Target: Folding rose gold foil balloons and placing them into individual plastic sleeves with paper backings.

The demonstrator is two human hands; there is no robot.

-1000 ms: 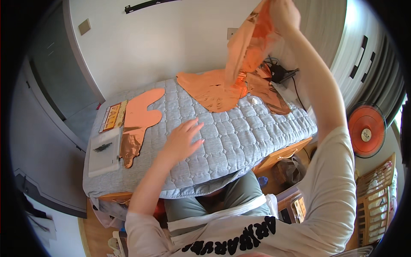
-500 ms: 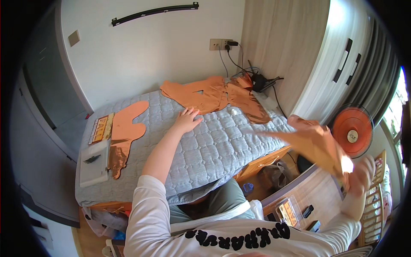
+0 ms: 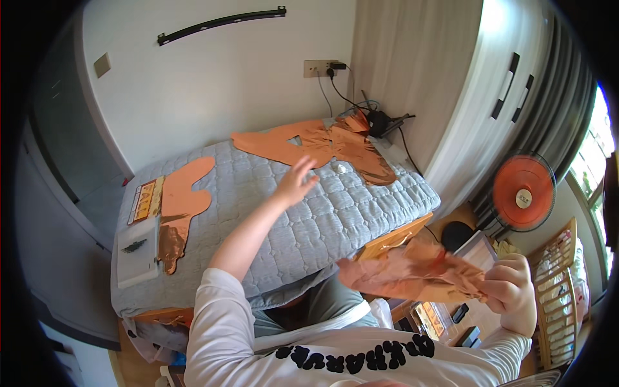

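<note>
In my right hand (image 3: pixel 511 285), a crumpled copper-coloured foil balloon (image 3: pixel 406 273), limp and flat, is gripped by one end. It hangs to the left over the desk beside the bed. My left hand (image 3: pixel 294 186) hovers over or just touches the quilted bed with fingers apart, holding nothing. Just beyond it lies a flat foil balloon (image 3: pixel 267 144) with a small hole in its shape. A shinier, wrinkled foil balloon (image 3: pixel 362 155) adjoins that one on the right. A curved flat foil balloon (image 3: pixel 182 201) rests at the bed's left side.
The grey quilted bed (image 3: pixel 258 238) fills the middle. On its left are a clear plastic case (image 3: pixel 137 258) and a printed packet (image 3: pixel 148 201). An orange fan (image 3: pixel 522 193) and a wooden crib rail (image 3: pixel 556 290) stand right. Black cables (image 3: pixel 380 121) reach the bed's far corner.
My right hand has brought the foil balloon lower and inward, from beside the fan to over the desk. My left hand has shifted slightly right, its fingers rising from the bed.
</note>
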